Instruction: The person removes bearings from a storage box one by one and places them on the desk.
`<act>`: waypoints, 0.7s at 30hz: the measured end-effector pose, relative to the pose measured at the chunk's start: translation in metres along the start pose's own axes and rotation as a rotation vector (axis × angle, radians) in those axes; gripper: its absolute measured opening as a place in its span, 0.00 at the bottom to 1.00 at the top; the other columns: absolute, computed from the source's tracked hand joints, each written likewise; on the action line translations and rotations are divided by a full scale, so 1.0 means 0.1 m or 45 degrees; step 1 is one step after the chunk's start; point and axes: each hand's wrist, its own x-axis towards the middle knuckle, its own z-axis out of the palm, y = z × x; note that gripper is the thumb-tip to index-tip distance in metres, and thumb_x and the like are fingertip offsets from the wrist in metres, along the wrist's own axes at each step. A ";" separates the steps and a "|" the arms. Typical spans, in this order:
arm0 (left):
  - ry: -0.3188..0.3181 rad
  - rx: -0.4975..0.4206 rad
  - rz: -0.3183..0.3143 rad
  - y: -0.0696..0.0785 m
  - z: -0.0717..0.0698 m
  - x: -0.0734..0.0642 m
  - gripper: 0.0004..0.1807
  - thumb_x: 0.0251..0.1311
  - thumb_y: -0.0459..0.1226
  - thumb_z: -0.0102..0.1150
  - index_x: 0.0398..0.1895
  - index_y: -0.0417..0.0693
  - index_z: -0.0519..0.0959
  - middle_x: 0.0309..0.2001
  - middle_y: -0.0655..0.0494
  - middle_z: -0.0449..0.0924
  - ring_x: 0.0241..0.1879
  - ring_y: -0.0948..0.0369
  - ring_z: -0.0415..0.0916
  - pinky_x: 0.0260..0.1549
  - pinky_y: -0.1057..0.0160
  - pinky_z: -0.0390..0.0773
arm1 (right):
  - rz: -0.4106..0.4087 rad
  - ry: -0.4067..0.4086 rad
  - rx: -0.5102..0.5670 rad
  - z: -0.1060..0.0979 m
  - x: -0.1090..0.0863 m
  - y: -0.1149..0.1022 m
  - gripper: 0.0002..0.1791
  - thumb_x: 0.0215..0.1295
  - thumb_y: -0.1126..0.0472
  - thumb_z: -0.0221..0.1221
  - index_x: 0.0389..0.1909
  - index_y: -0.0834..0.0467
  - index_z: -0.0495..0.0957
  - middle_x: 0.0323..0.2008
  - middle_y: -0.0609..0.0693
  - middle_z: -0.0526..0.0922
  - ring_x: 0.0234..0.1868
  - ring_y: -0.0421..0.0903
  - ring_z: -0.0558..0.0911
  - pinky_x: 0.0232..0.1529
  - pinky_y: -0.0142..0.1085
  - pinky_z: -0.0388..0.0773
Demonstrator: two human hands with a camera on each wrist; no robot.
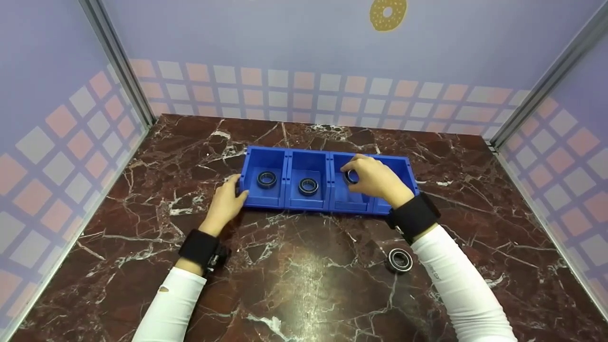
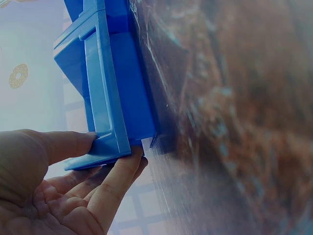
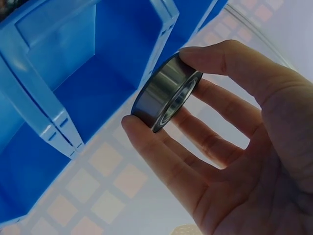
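My right hand [image 1: 373,176] pinches a ball bearing [image 3: 166,90] by its outer rim between thumb and fingers, over the third compartment from the left of a blue four-compartment bin [image 1: 306,204]. At the bin's left end, my left hand [image 1: 226,202] grips the side wall, with the thumb [image 2: 73,146] on the inner side and the fingers outside and beneath. One bearing [image 1: 267,180] lies flat in the leftmost compartment, another bearing [image 1: 308,186] in the second. The rightmost compartment is partly hidden behind my right hand and wrist.
Another bearing [image 1: 399,261] lies on the dark red marbled table [image 1: 304,285], near my right forearm. Tiled-pattern panels [image 1: 304,95] enclose the table at the back and both sides, with metal posts [image 1: 527,83] at the corners.
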 end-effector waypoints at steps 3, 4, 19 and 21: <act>0.002 -0.004 0.000 0.00 0.00 0.00 0.27 0.69 0.28 0.58 0.69 0.26 0.68 0.64 0.26 0.73 0.65 0.35 0.72 0.66 0.42 0.69 | 0.007 -0.008 0.003 0.00 -0.02 -0.03 0.25 0.59 0.69 0.67 0.60 0.66 0.82 0.54 0.62 0.81 0.41 0.55 0.75 0.43 0.47 0.72; 0.001 -0.002 0.001 0.00 0.00 0.00 0.27 0.69 0.28 0.58 0.69 0.26 0.68 0.64 0.26 0.73 0.65 0.35 0.72 0.66 0.41 0.70 | 0.007 -0.008 0.000 0.00 -0.04 -0.04 0.25 0.59 0.69 0.67 0.59 0.66 0.83 0.53 0.62 0.81 0.41 0.55 0.75 0.43 0.47 0.72; 0.005 0.012 0.002 0.00 0.00 -0.02 0.27 0.69 0.28 0.58 0.69 0.26 0.68 0.64 0.26 0.73 0.64 0.34 0.72 0.64 0.40 0.71 | -0.038 0.028 -0.015 0.02 -0.21 -0.13 0.25 0.57 0.68 0.68 0.58 0.66 0.83 0.55 0.62 0.82 0.50 0.58 0.80 0.51 0.54 0.77; 0.000 0.008 0.000 0.00 0.00 -0.01 0.27 0.70 0.28 0.58 0.69 0.26 0.68 0.64 0.26 0.73 0.65 0.35 0.72 0.65 0.40 0.70 | -0.042 0.029 -0.014 0.04 -0.24 -0.14 0.25 0.57 0.68 0.69 0.58 0.66 0.83 0.55 0.62 0.82 0.50 0.58 0.80 0.51 0.54 0.77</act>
